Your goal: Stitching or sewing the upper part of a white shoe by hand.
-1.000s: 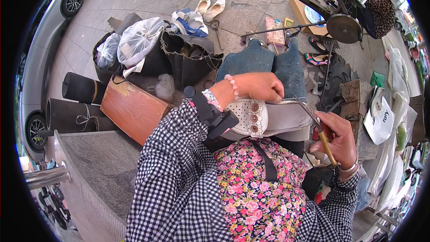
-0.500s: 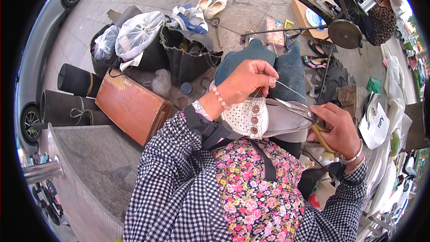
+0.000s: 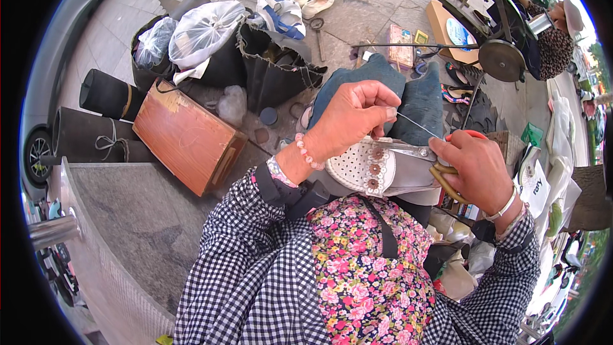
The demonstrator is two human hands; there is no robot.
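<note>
A white perforated shoe (image 3: 350, 167) with a strip of flower-shaped trim lies across my lap, its toe to the left. Above it, my left hand (image 3: 345, 116) is closed in a pinch on a thin pale thread (image 3: 416, 124). The thread runs taut from those fingertips to the fingers of my right hand (image 3: 477, 167). That right hand is wrapped round scissors (image 3: 408, 149), whose tan and red handles show at the palm. Their blades point left over the shoe, with the tips close below my left fingers. The shoe's heel end is partly hidden behind the right hand.
An orange-brown wooden box (image 3: 185, 137), dark rolled sheets (image 3: 96, 137) and black bags (image 3: 271, 67) stand to the left. White shoes (image 3: 319, 3) lie on the paving ahead. A hand-cranked machine (image 3: 501, 57) stands at the far right, with another person (image 3: 555, 51) behind it.
The scissors have swung left over the shoe, with their blades now pressed nearer together and closer to my left hand. My left hand still pinches the thread. The whole view has shifted slightly.
</note>
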